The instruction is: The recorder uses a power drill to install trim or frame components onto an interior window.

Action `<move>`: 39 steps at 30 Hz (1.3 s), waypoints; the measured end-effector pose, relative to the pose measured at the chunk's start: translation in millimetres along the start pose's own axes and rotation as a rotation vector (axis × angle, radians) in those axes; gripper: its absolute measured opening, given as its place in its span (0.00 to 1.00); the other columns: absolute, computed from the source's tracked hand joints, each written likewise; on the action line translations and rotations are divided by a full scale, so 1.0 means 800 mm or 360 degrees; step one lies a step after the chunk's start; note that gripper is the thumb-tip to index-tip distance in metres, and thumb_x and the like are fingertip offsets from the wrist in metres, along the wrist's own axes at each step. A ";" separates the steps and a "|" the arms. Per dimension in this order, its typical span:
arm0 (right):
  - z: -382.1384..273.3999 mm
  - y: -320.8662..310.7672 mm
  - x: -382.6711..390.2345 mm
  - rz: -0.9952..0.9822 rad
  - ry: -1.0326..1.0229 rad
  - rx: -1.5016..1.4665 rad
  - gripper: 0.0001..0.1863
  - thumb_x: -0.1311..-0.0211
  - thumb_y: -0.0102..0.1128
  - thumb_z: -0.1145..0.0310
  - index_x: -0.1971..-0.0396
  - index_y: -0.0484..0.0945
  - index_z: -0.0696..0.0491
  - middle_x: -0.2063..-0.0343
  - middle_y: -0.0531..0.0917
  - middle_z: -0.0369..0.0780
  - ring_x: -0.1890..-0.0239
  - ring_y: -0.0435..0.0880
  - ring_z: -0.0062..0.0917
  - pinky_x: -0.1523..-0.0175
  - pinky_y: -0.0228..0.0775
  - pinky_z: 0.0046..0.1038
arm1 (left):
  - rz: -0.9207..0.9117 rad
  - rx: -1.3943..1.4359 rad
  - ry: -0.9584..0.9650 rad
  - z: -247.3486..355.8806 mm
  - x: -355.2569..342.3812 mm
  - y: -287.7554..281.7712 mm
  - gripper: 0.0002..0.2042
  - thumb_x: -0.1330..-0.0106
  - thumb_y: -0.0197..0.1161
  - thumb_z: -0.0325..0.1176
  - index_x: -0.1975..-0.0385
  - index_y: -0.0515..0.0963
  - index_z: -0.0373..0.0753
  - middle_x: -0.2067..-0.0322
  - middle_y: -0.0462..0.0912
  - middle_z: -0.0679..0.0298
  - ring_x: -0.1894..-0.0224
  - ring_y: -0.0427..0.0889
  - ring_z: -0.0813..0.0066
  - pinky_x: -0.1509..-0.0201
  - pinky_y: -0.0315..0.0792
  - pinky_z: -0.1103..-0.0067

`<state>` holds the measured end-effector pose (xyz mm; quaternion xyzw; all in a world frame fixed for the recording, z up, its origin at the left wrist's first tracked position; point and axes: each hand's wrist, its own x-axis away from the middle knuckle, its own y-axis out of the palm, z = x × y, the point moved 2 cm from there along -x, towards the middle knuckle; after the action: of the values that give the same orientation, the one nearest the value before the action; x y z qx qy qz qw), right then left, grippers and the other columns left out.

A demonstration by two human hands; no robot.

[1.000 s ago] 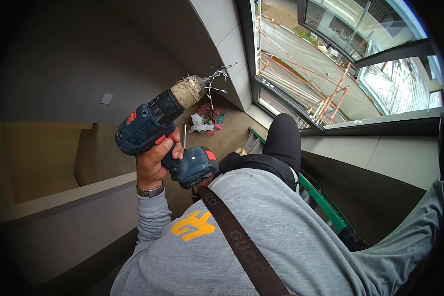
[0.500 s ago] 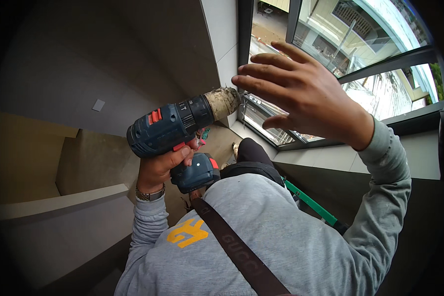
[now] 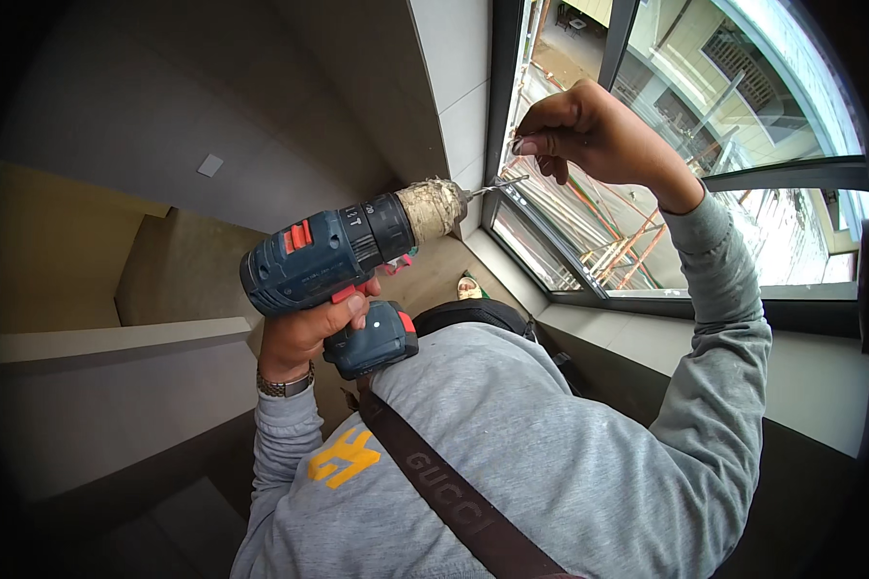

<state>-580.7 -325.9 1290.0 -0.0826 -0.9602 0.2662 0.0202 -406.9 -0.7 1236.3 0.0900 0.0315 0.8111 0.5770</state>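
My left hand (image 3: 314, 333) grips a dark blue cordless drill (image 3: 304, 259) with red switches and a battery at the grip's base. Its chuck (image 3: 430, 209) is crusted with tan grime, and a thin bit (image 3: 488, 189) points up to the right. Just above the bit's tip is my right hand (image 3: 589, 135), fingers curled and pinched; whatever is between the fingertips is too small to make out.
An open window (image 3: 782, 174) with a dark frame is at my right, with scaffolding outside. A tiled wall (image 3: 434, 53) stands beside it. Low ledges (image 3: 116, 339) are at my left. My foot (image 3: 468, 287) shows beyond my waist.
My right hand has risen from low at the side, spread over the chuck, then moved up and closed. The curly shavings on the bit a second ago no longer show there.
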 end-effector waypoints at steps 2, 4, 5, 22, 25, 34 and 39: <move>0.036 -0.022 0.008 0.0124 0.0165 0.0097 0.08 0.31 0.61 0.74 0.62 0.83 0.63 0.75 0.85 0.40 0.73 0.86 0.19 0.67 0.80 0.22 | 0.0052 0.0055 -0.0006 0.001 -0.003 0.010 0.16 0.36 0.62 0.22 0.48 0.76 0.31 0.60 0.82 0.57 0.70 0.79 0.78 0.63 0.76 0.77; 0.164 -0.100 0.044 0.0185 0.0340 0.0153 0.08 0.30 0.60 0.74 0.60 0.82 0.63 0.71 0.88 0.43 0.70 0.88 0.20 0.64 0.80 0.21 | 0.0081 0.0120 -0.0028 -0.001 -0.007 0.012 0.13 0.38 0.62 0.21 0.53 0.79 0.33 0.61 0.84 0.60 0.70 0.80 0.81 0.63 0.77 0.79; 0.250 -0.136 0.063 0.0723 0.0238 0.0300 0.16 0.33 0.62 0.71 0.48 0.79 0.62 0.58 0.87 0.51 0.56 0.88 0.28 0.51 0.80 0.31 | 0.0053 0.0044 -0.0059 -0.005 -0.011 0.011 0.16 0.36 0.62 0.23 0.48 0.75 0.32 0.60 0.82 0.57 0.70 0.79 0.79 0.63 0.76 0.78; 0.265 0.234 -0.028 -0.0131 0.0441 -0.0960 0.24 0.33 0.67 0.58 0.46 0.79 0.60 0.50 0.85 0.42 0.45 0.81 0.26 0.37 0.70 0.30 | 0.0803 -0.0063 -0.0015 -0.044 0.069 -0.049 0.16 0.33 0.61 0.29 0.47 0.72 0.32 0.58 0.78 0.56 0.73 0.76 0.78 0.66 0.76 0.75; 0.152 0.310 -0.124 -0.0387 -0.0316 -0.1580 0.33 0.39 0.73 0.65 0.36 0.70 0.59 0.38 0.76 0.46 0.32 0.72 0.32 0.26 0.60 0.35 | 0.0819 0.0333 0.0099 -0.077 0.071 -0.064 0.14 0.33 0.63 0.29 0.50 0.73 0.34 0.60 0.78 0.58 0.72 0.77 0.78 0.66 0.76 0.75; 0.035 0.504 -0.278 -0.0780 -0.0680 -0.2453 0.14 0.40 0.68 0.76 0.57 0.75 0.57 0.60 0.85 0.45 0.49 0.84 0.34 0.41 0.76 0.39 | 0.0459 0.1456 0.0632 -0.272 0.082 -0.148 0.17 0.30 0.61 0.37 0.46 0.69 0.38 0.62 0.73 0.65 0.76 0.72 0.77 0.69 0.72 0.73; 0.091 0.599 -0.301 -0.0723 -0.0257 -0.2668 0.08 0.35 0.62 0.76 0.63 0.71 0.54 0.69 0.80 0.41 0.60 0.83 0.33 0.42 0.76 0.48 | 0.0751 0.1316 0.0735 -0.371 0.089 -0.188 0.20 0.31 0.61 0.38 0.45 0.68 0.36 0.59 0.73 0.64 0.74 0.73 0.77 0.69 0.72 0.73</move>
<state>-278.6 1.4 981.9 0.1425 -0.8314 -0.5335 -0.0628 -344.0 132.0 929.4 0.1338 0.4540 0.8374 0.2732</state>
